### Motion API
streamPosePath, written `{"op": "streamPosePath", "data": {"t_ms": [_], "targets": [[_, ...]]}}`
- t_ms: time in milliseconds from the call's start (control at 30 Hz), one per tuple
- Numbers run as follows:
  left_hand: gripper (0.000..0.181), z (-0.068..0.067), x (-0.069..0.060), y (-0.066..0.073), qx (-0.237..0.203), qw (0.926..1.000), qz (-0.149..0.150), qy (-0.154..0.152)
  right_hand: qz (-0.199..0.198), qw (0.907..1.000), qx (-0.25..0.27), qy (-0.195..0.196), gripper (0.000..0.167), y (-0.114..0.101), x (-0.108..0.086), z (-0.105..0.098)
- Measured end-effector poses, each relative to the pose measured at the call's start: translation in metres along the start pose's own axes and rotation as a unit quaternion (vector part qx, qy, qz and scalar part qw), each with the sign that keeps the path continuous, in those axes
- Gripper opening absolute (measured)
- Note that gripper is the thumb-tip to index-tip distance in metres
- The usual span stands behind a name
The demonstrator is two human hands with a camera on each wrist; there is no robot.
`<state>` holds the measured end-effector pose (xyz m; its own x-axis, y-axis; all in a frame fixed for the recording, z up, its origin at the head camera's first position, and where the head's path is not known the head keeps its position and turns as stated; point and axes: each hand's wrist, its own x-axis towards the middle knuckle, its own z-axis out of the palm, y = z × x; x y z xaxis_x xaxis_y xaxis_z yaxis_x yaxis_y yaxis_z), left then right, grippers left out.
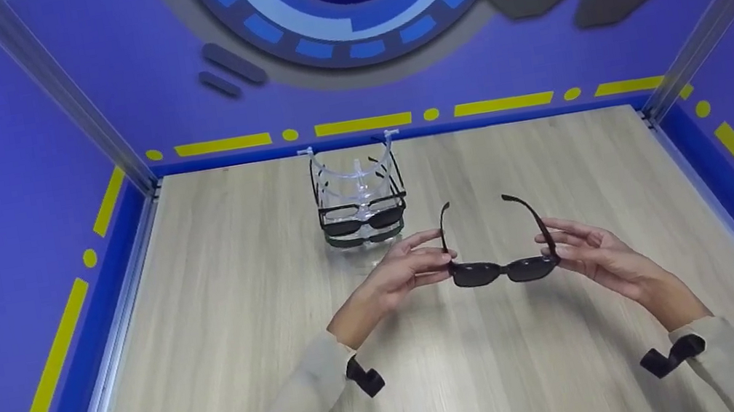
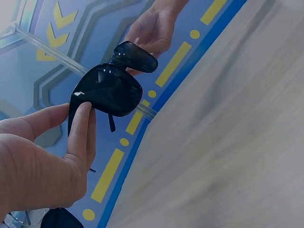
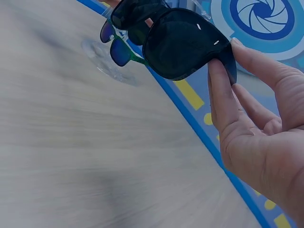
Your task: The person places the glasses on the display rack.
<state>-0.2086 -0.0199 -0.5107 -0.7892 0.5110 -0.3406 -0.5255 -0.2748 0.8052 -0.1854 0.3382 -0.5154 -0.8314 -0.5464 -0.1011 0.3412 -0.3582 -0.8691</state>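
A pair of black sunglasses [image 1: 530, 269] is held up over the table, its temples unfolded and pointing toward the back wall. My left hand [image 1: 406, 270] pinches the frame at the left hinge, thumb and fingers on either side. At the opposite hinge, my right hand [image 1: 603, 257] pinches it the same way. The dark lenses [image 2: 107, 90] face the left wrist camera, and the right wrist view shows a lens [image 3: 183, 45] close up. Left of the sunglasses stands a clear display rack [image 1: 359, 177] bearing several glasses, among them a dark-lensed pair [image 1: 342, 227].
The rack's round clear base [image 3: 107, 61] rests on the wood-grain table [image 1: 238, 278]. Blue panels with yellow dashes [image 1: 363, 124] enclose the table at the back and sides. Metal posts [image 1: 62, 92] rise at the back corners. Black straps [image 1: 365, 377] hang from both wrists.
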Motion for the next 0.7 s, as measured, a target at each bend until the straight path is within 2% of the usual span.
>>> {"op": "streamPosePath", "data": {"t_ms": [200,467,700], "targets": [[0.058,0.005,-0.005,0.008,0.002,0.9997,0.023,0.004,-0.004,0.9986,0.051,-0.015,0.051,-0.006,0.0,0.003],[0.06,0.012,-0.011,0.023,-0.004,0.9994,0.033,-0.006,-0.009,0.9972,0.072,-0.018,0.054,-0.017,0.004,0.009],[0.062,0.012,-0.019,0.04,0.001,0.9989,0.045,-0.013,-0.014,0.9958,0.082,-0.039,0.054,-0.027,0.011,0.018]]}}
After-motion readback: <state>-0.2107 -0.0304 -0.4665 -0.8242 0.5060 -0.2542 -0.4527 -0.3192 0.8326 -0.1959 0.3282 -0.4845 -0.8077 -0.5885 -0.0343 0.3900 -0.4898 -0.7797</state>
